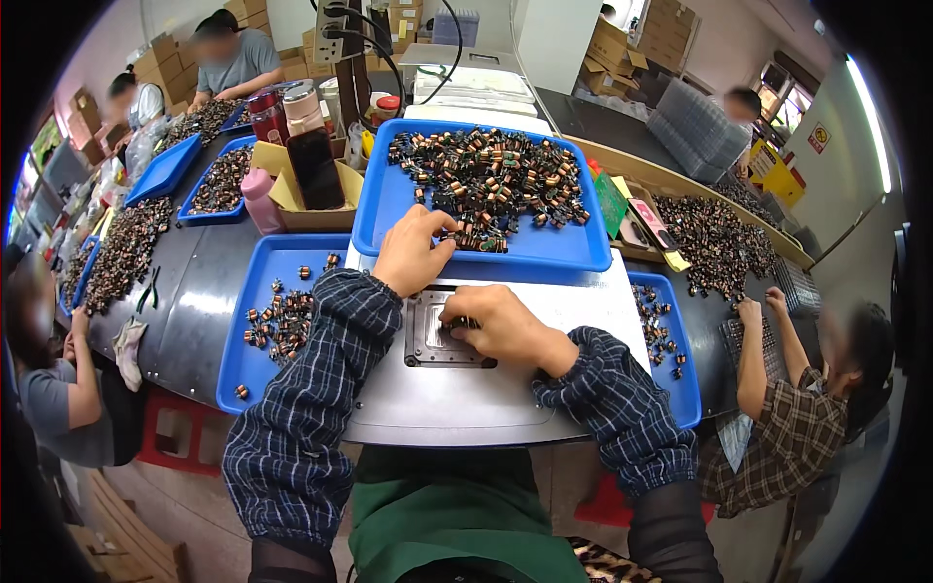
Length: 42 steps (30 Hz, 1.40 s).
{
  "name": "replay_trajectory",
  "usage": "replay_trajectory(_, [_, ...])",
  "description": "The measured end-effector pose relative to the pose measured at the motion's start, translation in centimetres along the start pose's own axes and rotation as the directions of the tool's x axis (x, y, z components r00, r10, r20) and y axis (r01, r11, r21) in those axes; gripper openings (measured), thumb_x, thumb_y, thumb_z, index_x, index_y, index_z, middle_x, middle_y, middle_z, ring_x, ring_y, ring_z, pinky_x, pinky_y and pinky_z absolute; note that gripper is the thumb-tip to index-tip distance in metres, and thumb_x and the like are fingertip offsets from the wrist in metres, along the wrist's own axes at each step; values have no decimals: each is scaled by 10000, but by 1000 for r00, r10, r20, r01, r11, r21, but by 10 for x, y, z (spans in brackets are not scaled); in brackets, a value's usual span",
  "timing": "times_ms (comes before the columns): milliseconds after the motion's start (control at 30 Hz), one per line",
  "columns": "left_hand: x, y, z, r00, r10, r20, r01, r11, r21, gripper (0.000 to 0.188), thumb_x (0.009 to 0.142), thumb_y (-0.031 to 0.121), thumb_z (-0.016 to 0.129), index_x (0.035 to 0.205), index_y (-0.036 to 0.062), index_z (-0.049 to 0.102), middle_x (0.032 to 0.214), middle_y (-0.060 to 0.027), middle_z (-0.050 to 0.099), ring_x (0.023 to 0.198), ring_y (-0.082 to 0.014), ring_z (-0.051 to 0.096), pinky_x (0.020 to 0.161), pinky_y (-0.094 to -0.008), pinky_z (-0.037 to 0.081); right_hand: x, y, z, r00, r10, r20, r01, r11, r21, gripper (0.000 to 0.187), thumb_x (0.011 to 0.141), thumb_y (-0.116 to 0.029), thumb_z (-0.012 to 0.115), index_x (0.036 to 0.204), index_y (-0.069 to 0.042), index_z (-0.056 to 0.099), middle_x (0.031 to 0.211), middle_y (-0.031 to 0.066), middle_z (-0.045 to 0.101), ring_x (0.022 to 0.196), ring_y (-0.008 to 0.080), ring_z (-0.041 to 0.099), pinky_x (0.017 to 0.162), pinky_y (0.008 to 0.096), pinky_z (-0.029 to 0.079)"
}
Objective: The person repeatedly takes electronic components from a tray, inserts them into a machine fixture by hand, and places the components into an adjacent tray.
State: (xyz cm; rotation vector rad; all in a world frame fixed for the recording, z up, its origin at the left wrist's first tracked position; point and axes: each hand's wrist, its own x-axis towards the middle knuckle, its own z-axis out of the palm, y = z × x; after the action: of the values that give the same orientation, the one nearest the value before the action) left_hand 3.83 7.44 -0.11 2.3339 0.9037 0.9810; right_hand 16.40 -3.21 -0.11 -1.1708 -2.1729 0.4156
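The left arm (292,418) was stretched far forward, and the right arm (632,418) was bent in toward the middle. Both were covered by blue checked sleeves (355,316), gathered snugly near the wrists. The left grip (416,248) was held farther out, with its back turned up and its fingers curled. The right grip (501,323) was held closer to the body, with its fingers bent and pinched toward the thumb.

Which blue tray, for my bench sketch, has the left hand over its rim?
The blue tray straight ahead, heaped with copper-wound coils: the left hand is over its near rim. The other blue trays lie off to the sides.
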Motion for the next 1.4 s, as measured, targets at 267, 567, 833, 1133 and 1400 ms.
replay_trajectory(267, [-16,14,-14,985,-84,-148,50,974,-222,262,707,1,580,968,23,579,799,-39,566,656,-109,517,626,-228,435,-5,-1,-6,996,75,-45,-72,995,69,179,603,-29,637,771,-32,575,754,100,562,716,282,555,628,356,446])
replay_trajectory(567, [-64,24,-16,967,-202,154,249,871,-424,133,739,-5,578,864,-4,533,775,-34,551,678,-97,530,622,-224,446,-87,110,-129,629,281,-725,-655,694,-300,179,637,-77,650,801,-20,609,754,146,614,708,276,600,665,331,468])
replay_trajectory(833, [-73,29,-17,970,94,224,-71,992,-107,130,708,29,590,819,-4,529,756,-112,529,640,-205,542,580,-290,452,-76,112,-120,664,338,-667,-591,783,-192,202,721,-96,607,908,-18,614,735,96,625,682,160,594,614,260,458])
replay_trajectory(1133, [-72,34,-15,954,243,175,-258,963,72,103,671,38,576,764,12,542,712,-105,536,652,-257,526,612,-356,426,-4,85,-67,824,313,-471,-522,744,-418,177,703,-191,634,837,-85,588,743,104,589,676,270,555,618,377,433])
replay_trajectory(1400, [-78,26,-37,997,-43,-59,33,987,-155,173,607,15,615,777,18,584,745,-91,583,663,-205,548,605,-295,449,-10,80,-67,683,351,-640,-573,802,-171,110,661,-51,580,762,-24,543,644,80,578,608,183,576,582,282,453])
